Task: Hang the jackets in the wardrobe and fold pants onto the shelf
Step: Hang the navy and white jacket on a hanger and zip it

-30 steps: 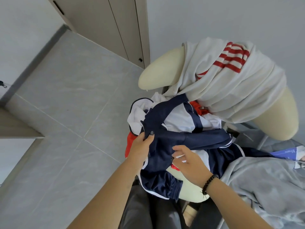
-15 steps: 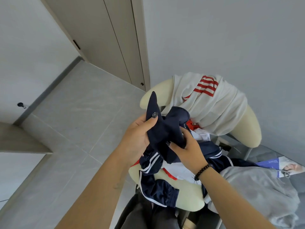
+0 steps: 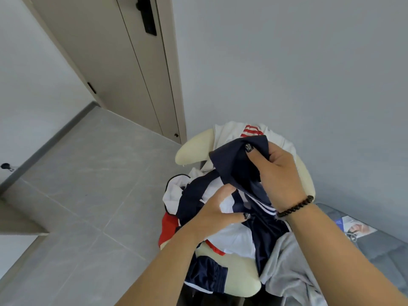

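A navy and white track jacket [image 3: 234,171] lies bunched on a cream chair [image 3: 194,146]. My right hand [image 3: 278,173] grips a raised navy fold of it, thumb on top, a bead bracelet on the wrist. Lower down, my left hand [image 3: 218,210] holds the jacket's white and navy cloth. A white top with red stripes [image 3: 249,130] hangs over the chair back behind my hands. Red fabric [image 3: 169,226] shows at the pile's left edge. A grey garment [image 3: 284,268] lies at the right of the pile.
A beige door [image 3: 123,62] with a black handle stands ahead on the left. Grey tiled floor [image 3: 84,184] spreads to the left of the chair. A wooden ledge [image 3: 15,219] juts in at the left edge. A magazine [image 3: 353,226] lies on a grey seat at the right.
My right hand has lifted the navy fold up and to the right. My left hand let go of that fold and dropped lower onto the jacket. The view tilted upward.
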Demonstrator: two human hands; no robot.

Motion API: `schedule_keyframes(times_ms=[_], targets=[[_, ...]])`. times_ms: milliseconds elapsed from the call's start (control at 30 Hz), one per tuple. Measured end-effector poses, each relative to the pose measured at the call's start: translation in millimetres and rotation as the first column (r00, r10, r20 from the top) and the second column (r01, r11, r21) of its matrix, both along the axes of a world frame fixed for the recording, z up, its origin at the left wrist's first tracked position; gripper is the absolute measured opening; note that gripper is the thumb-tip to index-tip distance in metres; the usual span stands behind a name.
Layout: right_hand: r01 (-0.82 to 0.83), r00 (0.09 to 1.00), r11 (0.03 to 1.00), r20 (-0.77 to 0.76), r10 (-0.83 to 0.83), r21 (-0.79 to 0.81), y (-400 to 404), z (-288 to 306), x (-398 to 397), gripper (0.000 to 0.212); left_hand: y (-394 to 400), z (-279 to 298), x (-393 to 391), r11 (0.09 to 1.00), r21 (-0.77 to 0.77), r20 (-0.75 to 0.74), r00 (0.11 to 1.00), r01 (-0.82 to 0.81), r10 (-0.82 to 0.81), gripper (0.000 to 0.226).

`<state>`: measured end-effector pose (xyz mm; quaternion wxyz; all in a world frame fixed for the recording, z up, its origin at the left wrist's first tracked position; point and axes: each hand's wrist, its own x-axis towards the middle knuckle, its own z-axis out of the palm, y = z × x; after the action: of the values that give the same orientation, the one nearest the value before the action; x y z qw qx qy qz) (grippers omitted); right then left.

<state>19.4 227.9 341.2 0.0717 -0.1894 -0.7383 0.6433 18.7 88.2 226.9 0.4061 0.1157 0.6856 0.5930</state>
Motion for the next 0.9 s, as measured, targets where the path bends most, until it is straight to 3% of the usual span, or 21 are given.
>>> schedule_keyframes(times_ms=[67,200,300,400,433,500,567,633,700,767,833,900], targets=[[0.011,0.998,1.0,-0.061,-0.01,0.012,9,15,3,0.018,23,-2,3,0.998,-0.057,-0.066,0.998,-0.019,0.015,0.056],[0.028,0.997,0.995,-0.078,-0.02,0.097,27,27,15,0.017,51,-8,6,0.991,-0.117,-0.121,0.991,-0.063,0.048,0.011],[0.088,0.993,0.994,-0.09,-0.083,0.06,36,26,25,0.014,53,-7,4,0.989,-0.114,-0.129,0.988,-0.099,0.084,0.028],[0.112,0.994,0.991,-0.015,-0.111,0.072,46,7,36,0.012,37,16,0,0.96,-0.053,-0.057,0.96,-0.276,0.273,0.02],[0.089,0.995,0.994,0.031,-0.091,0.062,47,0,40,0.025,29,25,-1,0.945,-0.026,-0.017,0.945,-0.326,0.326,0.018],[-0.031,0.995,0.999,0.098,0.029,0.019,47,-17,48,0.051,9,46,-5,0.909,0.038,0.035,0.91,-0.414,0.413,0.015],[-0.213,0.965,0.976,0.164,0.205,0.034,38,-33,52,0.046,-8,68,-8,0.862,0.093,0.016,0.866,-0.499,0.5,0.019],[-0.405,0.894,0.908,0.256,0.369,0.107,22,-51,52,0.065,-25,85,-13,0.798,0.134,0.015,0.807,-0.587,0.591,0.022],[-0.503,0.839,0.839,0.349,0.417,0.208,13,-77,49,0.075,-38,97,-21,0.742,0.175,0.074,0.76,-0.647,0.645,0.024],[-0.524,0.826,0.803,0.397,0.399,0.283,9,-100,43,0.057,-52,104,-26,0.673,0.194,0.121,0.699,-0.713,0.705,0.024],[-0.499,0.841,0.798,0.412,0.352,0.337,5,-115,38,0.023,-70,107,-31,0.597,0.219,0.151,0.632,-0.771,0.76,0.025],[-0.411,0.886,0.845,0.369,0.281,0.343,2,-118,34,0.019,-93,105,-36,0.544,0.204,0.139,0.574,-0.814,0.807,0.024]])
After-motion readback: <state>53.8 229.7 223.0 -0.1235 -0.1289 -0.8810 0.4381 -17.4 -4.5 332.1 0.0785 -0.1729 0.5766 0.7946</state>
